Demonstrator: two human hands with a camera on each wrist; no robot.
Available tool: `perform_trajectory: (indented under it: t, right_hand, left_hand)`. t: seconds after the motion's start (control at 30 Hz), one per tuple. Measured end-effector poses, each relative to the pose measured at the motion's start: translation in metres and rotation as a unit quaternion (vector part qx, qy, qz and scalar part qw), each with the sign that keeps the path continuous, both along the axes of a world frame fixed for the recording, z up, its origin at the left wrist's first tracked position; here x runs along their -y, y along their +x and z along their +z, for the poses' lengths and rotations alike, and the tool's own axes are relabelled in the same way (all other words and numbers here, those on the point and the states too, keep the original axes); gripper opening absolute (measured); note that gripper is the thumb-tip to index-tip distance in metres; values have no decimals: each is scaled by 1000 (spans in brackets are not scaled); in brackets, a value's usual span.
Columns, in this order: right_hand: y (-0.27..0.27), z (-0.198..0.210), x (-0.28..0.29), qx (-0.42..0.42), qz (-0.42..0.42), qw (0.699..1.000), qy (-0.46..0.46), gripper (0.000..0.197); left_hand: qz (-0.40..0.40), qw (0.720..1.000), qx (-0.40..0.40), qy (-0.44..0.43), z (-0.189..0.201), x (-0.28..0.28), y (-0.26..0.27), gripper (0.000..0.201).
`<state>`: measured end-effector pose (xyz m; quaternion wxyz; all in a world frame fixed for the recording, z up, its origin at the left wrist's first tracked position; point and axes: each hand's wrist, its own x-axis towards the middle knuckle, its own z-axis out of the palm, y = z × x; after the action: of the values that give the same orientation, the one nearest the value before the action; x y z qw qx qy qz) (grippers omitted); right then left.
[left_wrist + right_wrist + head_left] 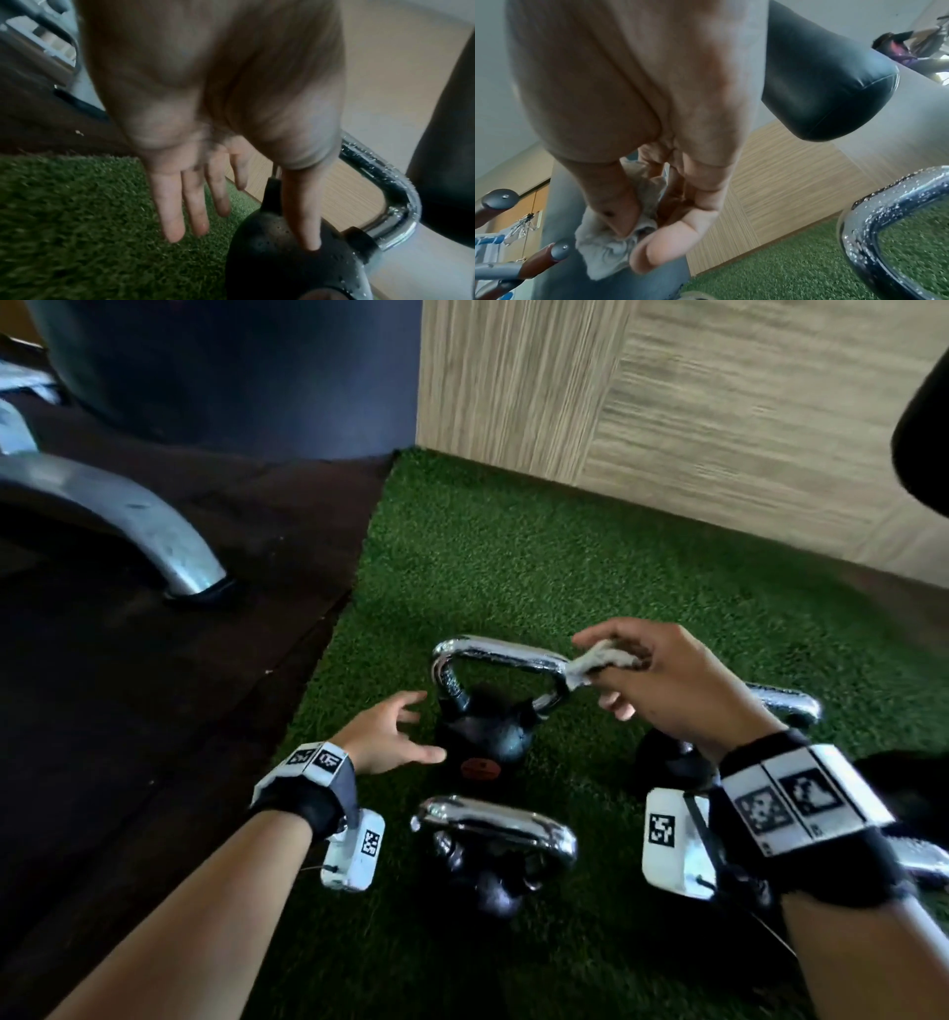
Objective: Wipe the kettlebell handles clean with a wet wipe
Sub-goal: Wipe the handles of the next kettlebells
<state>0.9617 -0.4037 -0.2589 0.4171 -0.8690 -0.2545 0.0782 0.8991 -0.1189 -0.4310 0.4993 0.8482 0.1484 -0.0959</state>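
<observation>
Three black kettlebells with chrome handles stand on green turf. My right hand pinches a crumpled white wet wipe against the right end of the far kettlebell's handle. In the right wrist view the wipe sits bunched between thumb and fingers. My left hand is open with spread fingers, its thumb resting on that kettlebell's black body. A second kettlebell's handle is nearer me. A third kettlebell's handle shows behind my right wrist, wet with droplets.
Dark flooring borders the turf on the left, where a curved metal machine leg stands. A wood-grain wall panel closes the back. A black padded part hangs at upper right. Another chrome piece lies at the right edge.
</observation>
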Motion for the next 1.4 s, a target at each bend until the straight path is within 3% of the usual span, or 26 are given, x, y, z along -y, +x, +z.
perform_trajectory:
  t: [0.13,0.23,0.53,0.73,1.1,1.2,1.4]
  right_hand:
    - [24,-8,-11,34,-30,999,-16,28]
    - [33,-14,-19,71,-45,996,-27,20]
    - [52,-13,-29,87,-86,992,2,40]
    - [56,-13,-35,57,-4,998,-15,51]
    - [50,-25,-58,100,9,994,-37,26]
    - [46,-26,-67,112,22,990,-82,19]
    - [41,-36,-77,147,0,979,-144,13]
  left_hand:
    - [20,1000,10,-1,-9,3,31,91]
    - [4,1000,-18,10,-12,1,37,103]
    - [-4,997,-74,32,4,19,47,96]
    - [35,991,-118,49,0,28,57,91]
    - [58,995,-84,21,0,19,58,74]
    - [47,996,-60,41,0,19,58,70]
    - [45,998,-49,-6,-4,19,59,69]
